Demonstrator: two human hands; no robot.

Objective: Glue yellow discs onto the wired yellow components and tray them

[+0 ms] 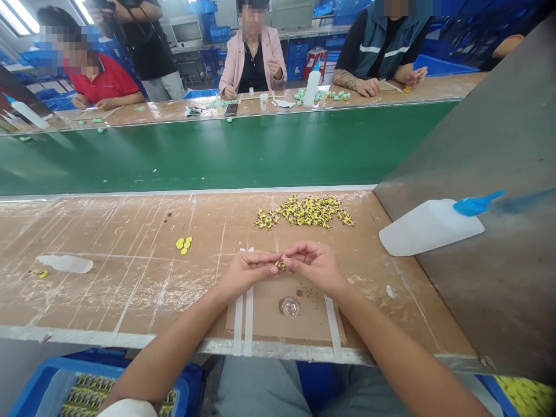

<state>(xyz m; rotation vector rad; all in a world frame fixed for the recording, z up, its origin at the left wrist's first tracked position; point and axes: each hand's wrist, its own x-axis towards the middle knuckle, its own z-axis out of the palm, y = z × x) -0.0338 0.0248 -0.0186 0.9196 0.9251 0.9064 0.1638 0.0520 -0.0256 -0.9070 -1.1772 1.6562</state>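
Note:
My left hand and my right hand meet above a taped cardboard sheet. Between their fingertips is a small yellow-and-black piece, pinched from both sides; its exact kind is too small to make out. Just below sits a small clear round dish, with tiny dark bits scattered beside it. Beyond my hands lies a pile of similar yellow-and-black pieces. Several flat yellow discs rest to the left of my hands.
A white bottle with a blue nozzle leans against the metal partition at right. Another small bottle lies at left. Across the green belt, several people sit at a bench. Blue crates stand below the table edge.

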